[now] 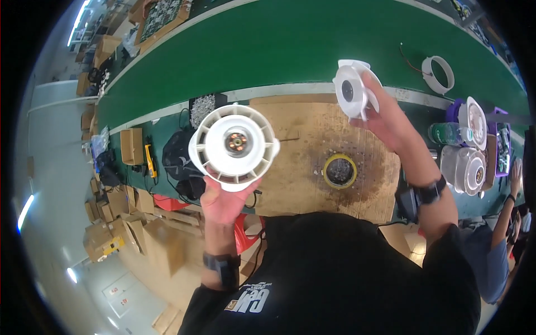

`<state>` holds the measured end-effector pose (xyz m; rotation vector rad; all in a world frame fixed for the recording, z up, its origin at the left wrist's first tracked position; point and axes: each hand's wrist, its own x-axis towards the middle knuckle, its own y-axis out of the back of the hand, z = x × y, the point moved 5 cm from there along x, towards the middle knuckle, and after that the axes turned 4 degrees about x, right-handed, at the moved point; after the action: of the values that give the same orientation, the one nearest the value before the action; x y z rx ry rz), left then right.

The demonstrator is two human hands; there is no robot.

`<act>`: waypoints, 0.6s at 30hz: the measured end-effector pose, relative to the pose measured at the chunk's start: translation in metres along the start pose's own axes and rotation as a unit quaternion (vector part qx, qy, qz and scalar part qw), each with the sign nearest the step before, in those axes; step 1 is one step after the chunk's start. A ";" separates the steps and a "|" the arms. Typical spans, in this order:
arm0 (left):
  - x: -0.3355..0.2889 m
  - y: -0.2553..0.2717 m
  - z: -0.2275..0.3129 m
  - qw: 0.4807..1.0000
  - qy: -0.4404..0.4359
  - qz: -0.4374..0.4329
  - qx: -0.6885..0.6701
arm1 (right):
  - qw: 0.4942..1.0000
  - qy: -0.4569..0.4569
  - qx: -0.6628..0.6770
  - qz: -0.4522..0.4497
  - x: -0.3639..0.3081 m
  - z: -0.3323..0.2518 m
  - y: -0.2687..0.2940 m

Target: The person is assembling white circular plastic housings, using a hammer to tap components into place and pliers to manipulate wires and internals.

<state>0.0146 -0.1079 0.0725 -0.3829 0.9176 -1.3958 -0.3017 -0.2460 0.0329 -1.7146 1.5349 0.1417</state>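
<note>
My left hand (226, 202) grips the lower rim of a white round fan housing (211, 148), raised above the left edge of the cardboard sheet. Ribs run round the housing's outer ring, and copper coils (237, 143) show in its centre. In my right hand (388, 120) is a white fan impeller (360, 97) with curved blades and a dark round hub, held up over the far right corner of the cardboard. The two parts are well apart. Below and between them, a yellow ring (354, 177) with dark bits inside lies on the cardboard (290, 190).
A green conveyor belt (268, 47) runs along the far side, carrying a white ring with a wire (438, 75). More white housings (464, 170) and a green bottle (444, 134) stand at right. A box of small parts (205, 107) sits behind the housing; a co-worker's arm (502, 220) shows far right.
</note>
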 end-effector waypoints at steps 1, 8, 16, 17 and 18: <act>-0.001 -0.005 -0.004 1.000 0.005 -0.020 0.001 | 1.000 -0.001 -0.003 -0.004 0.022 0.005 0.011; -0.007 -0.030 -0.008 0.996 -0.002 -0.076 0.051 | 0.945 -0.019 0.259 -0.199 0.088 -0.020 0.035; -0.011 -0.014 -0.023 0.993 0.004 -0.010 0.122 | 0.992 0.104 -0.055 0.036 0.095 -0.028 0.069; -0.006 -0.018 -0.030 0.988 0.006 0.009 0.153 | 0.958 0.147 -0.226 0.097 0.111 -0.033 0.090; 0.001 -0.024 -0.039 0.982 0.016 0.024 0.185 | 0.816 0.283 -0.475 0.169 0.122 -0.043 0.121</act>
<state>-0.0297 -0.1024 0.0654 -0.0578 0.6685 -1.4947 -0.3946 -0.3598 -0.0665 -2.3392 2.4775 0.7477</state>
